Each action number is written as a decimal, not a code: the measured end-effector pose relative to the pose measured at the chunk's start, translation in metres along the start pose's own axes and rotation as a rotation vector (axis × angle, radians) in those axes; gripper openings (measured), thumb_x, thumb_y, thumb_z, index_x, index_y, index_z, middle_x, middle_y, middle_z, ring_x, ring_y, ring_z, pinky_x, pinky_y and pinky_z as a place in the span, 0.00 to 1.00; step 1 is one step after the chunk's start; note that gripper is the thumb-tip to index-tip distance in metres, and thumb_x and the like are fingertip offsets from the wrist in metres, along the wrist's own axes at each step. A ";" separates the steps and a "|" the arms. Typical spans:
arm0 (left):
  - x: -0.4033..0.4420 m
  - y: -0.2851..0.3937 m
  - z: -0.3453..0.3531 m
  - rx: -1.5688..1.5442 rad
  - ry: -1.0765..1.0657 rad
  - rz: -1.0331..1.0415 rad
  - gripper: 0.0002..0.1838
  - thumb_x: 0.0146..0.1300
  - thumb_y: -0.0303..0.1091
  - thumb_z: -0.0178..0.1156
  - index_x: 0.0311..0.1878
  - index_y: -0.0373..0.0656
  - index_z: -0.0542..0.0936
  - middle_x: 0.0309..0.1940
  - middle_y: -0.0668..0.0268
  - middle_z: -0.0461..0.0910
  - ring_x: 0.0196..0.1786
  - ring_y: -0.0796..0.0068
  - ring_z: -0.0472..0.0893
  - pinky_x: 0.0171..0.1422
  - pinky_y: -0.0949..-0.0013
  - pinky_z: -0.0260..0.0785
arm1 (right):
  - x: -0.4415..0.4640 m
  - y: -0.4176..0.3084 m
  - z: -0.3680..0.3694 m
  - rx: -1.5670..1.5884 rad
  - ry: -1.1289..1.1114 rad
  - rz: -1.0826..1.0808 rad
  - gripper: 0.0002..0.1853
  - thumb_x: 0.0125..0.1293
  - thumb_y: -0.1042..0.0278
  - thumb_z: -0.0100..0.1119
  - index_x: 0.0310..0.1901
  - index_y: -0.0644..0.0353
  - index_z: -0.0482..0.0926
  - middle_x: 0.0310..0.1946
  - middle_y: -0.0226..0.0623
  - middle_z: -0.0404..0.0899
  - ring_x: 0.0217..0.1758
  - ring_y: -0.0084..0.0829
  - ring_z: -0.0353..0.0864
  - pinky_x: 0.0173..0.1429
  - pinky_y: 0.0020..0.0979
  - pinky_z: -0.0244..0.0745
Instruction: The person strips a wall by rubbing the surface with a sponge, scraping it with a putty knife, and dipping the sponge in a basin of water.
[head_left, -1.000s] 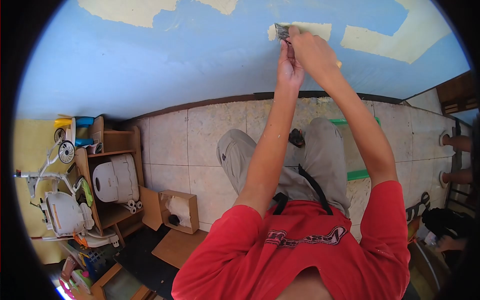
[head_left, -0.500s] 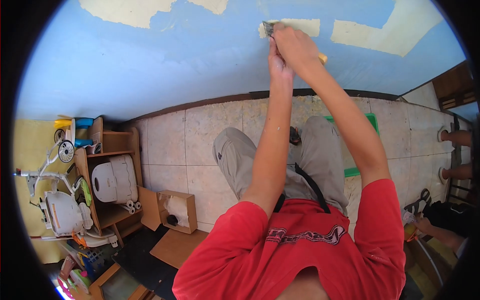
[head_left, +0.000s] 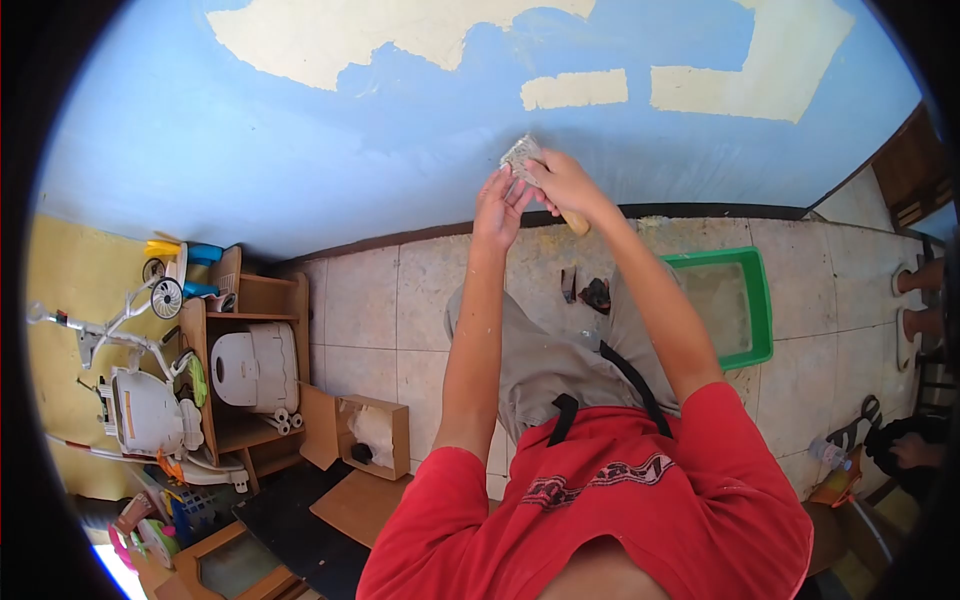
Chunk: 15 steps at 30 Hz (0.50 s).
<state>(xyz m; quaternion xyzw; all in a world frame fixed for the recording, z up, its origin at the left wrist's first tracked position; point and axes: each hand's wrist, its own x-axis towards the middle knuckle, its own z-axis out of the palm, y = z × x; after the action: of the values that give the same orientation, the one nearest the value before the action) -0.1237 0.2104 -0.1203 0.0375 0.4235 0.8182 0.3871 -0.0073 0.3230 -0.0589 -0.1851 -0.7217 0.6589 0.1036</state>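
A scraper (head_left: pixel 520 155) with a pale, smeared blade and a yellowish handle is in front of the blue wall (head_left: pixel 420 165), its blade pointing up and to the left. My right hand (head_left: pixel 566 184) is closed round it, and the handle's end sticks out below. Just left of it, my left hand (head_left: pixel 497 212) has its fingers stretched and apart at the blade's lower edge; whether they touch the blade I cannot tell. Higher on the wall, cream patches (head_left: pixel 575 90) with ragged edges show in the blue paint.
A green tub (head_left: pixel 765 310) stands on the tiled floor to my right. At the left are a wooden shelf (head_left: pixel 255 433), a cardboard box (head_left: pixel 400 440) and a white folded frame with wheels (head_left: pixel 150 405). Another person's feet (head_left: pixel 905 325) show at the far right.
Both hands have come down and away from the small cream patch with the scraper. My left hand's fingers have spread. The view has shifted, showing more of the green tub.
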 end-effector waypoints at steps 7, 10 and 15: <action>-0.001 0.023 0.090 0.340 -0.036 0.229 0.08 0.66 0.31 0.62 0.44 0.37 0.80 0.33 0.67 0.79 0.33 0.77 0.78 0.38 0.72 0.75 | -0.001 -0.007 -0.012 0.530 0.260 -0.067 0.13 0.76 0.62 0.47 0.36 0.63 0.66 0.18 0.35 0.72 0.13 0.25 0.71 0.15 0.30 0.66; 0.009 0.028 0.107 0.331 -0.044 0.283 0.06 0.66 0.29 0.61 0.41 0.35 0.80 0.29 0.65 0.79 0.29 0.75 0.77 0.33 0.71 0.73 | 0.004 -0.022 -0.018 0.422 0.329 -0.168 0.14 0.76 0.63 0.47 0.35 0.64 0.65 0.18 0.36 0.73 0.14 0.25 0.71 0.15 0.29 0.66; 0.024 0.029 0.115 0.313 -0.070 0.361 0.07 0.66 0.27 0.61 0.40 0.32 0.79 0.26 0.61 0.79 0.21 0.74 0.75 0.26 0.70 0.70 | 0.009 -0.032 -0.025 0.366 0.364 -0.178 0.14 0.76 0.61 0.47 0.35 0.62 0.65 0.19 0.35 0.72 0.14 0.24 0.69 0.16 0.28 0.64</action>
<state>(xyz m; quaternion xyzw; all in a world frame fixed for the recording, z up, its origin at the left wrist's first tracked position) -0.1134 0.2929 -0.0322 0.2006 0.5179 0.7966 0.2385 -0.0099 0.3469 -0.0251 -0.2147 -0.5736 0.7224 0.3210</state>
